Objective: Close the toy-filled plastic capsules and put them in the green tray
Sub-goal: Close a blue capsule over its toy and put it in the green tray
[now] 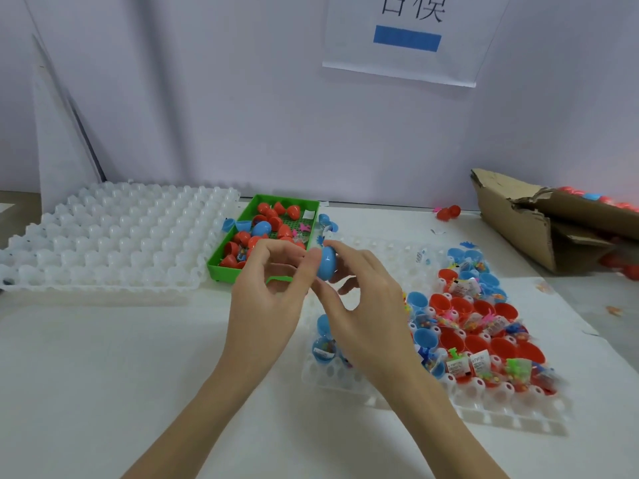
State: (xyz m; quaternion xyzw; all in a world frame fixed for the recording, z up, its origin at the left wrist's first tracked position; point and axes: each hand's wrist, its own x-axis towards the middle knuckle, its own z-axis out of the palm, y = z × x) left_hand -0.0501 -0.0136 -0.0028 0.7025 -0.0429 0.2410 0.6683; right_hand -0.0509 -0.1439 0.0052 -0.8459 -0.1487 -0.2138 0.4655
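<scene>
Blue capsule (326,263) pinched between both hands' fingers (313,261); contents hidden.

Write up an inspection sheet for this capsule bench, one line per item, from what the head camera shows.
Surface: white table.
Job's things: blue capsule held between both hands; green tray behind it holds red capsules and one blue; white holder tray at right carries open red and blue halves filled with toys.
Clutter: empty white holder tray at left; torn cardboard box at right with red capsules around it; loose blue halves beside the green tray.
Grippers: left hand and right hand both pinch the blue capsule.
Cables: nothing seen.
Surroundings: white wall with a paper sign.
</scene>
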